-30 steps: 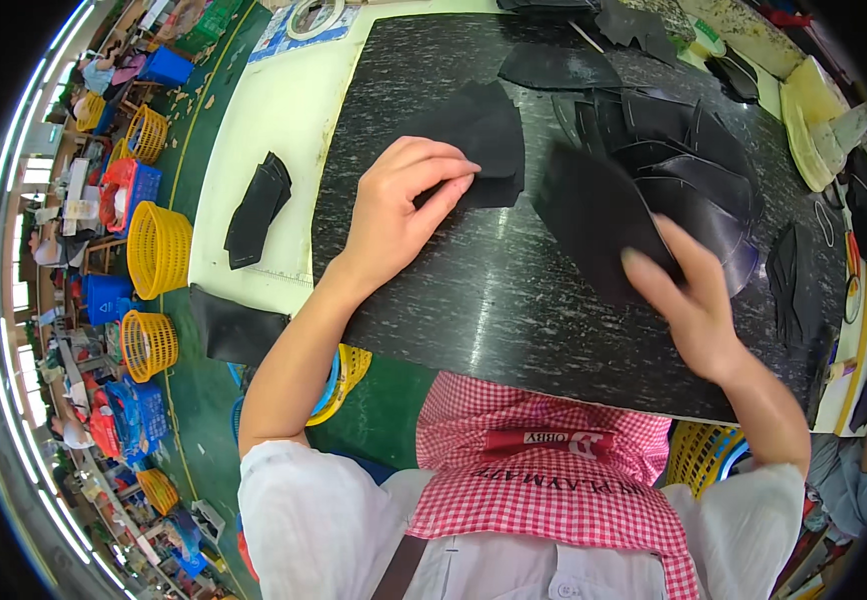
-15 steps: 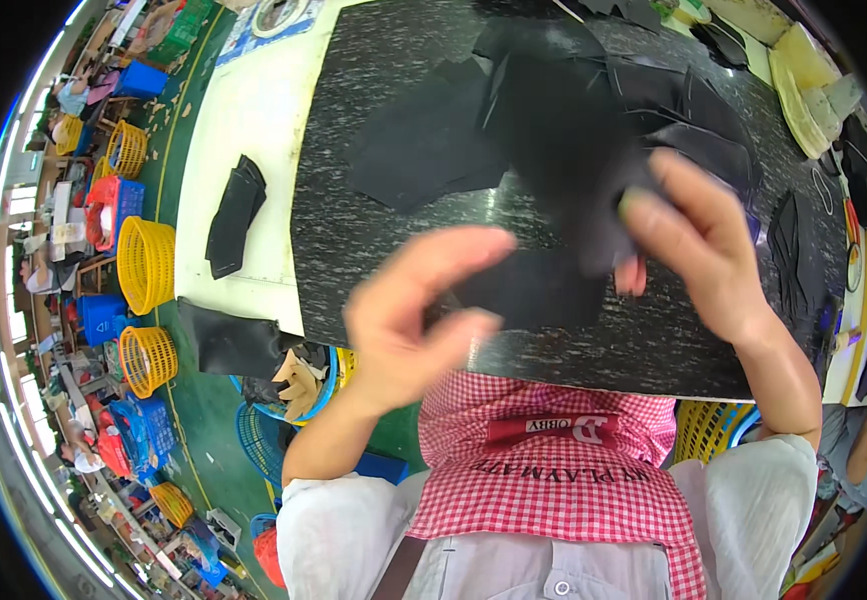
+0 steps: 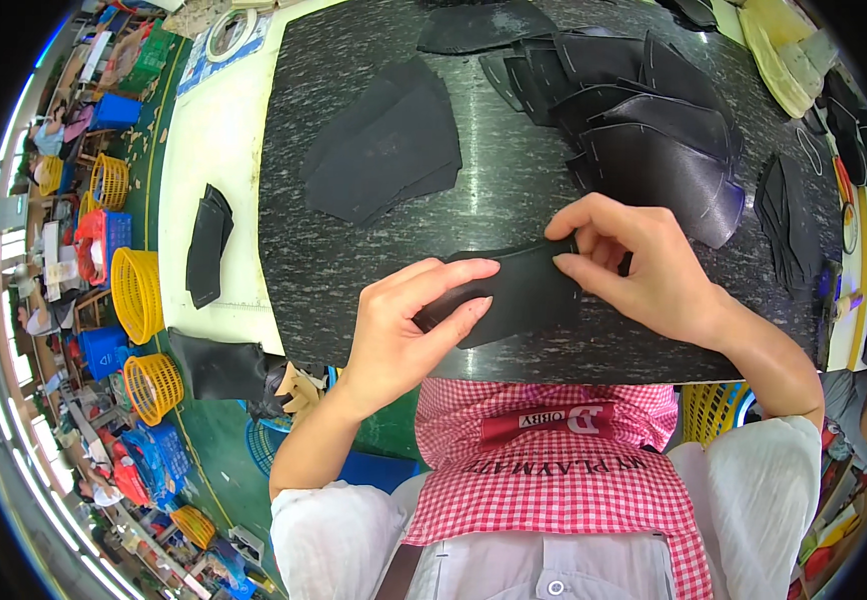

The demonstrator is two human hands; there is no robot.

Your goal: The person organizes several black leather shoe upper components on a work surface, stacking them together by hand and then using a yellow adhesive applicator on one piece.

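Both hands are on one black cut piece (image 3: pixel 514 295) near the front edge of the dark speckled board (image 3: pixel 354 270). Left hand (image 3: pixel 404 325) pinches its left end, right hand (image 3: pixel 644 265) grips the right end. Two stacks of similar black pieces (image 3: pixel 389 145) (image 3: pixel 644 130) sit farther back.
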